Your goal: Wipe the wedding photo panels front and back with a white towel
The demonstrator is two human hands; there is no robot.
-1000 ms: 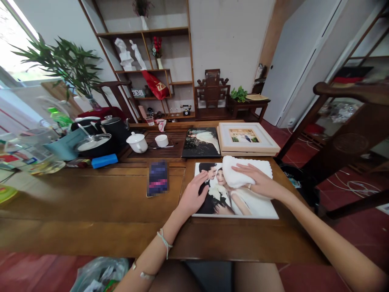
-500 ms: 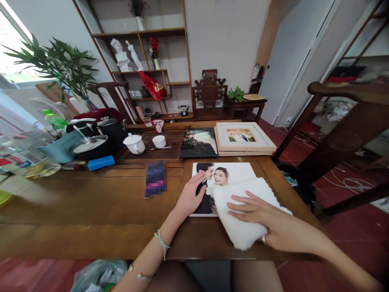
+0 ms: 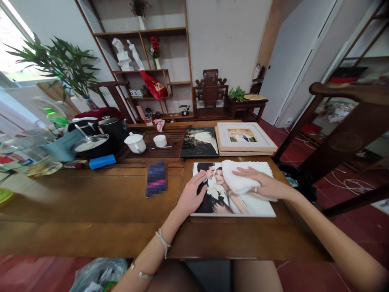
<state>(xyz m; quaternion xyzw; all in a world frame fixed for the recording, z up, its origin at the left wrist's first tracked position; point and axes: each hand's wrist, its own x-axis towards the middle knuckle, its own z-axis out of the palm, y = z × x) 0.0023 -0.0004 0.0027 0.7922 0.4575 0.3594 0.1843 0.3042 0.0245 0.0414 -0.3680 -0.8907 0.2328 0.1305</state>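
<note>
A glossy photo panel showing a couple in wedding clothes lies flat on the table in front of me. My left hand rests on its left edge, fingers stretched out and holding nothing. On the panel's upper right part is a fluffy white cloth, bunched and folded. My right hand lies over this cloth and grips it, pressing it against the picture. The cloth hides the panel's upper right corner.
Behind the panel lie a dark picture album and stacked pale frames. A phone with a blurred screen lies to the left. Farther left are a white lidded bowl, a white cup and a blue box.
My right hand has slid the white cloth away from me to the panel's upper right, uncovering its lower part. My left hand has stayed on the left edge.
</note>
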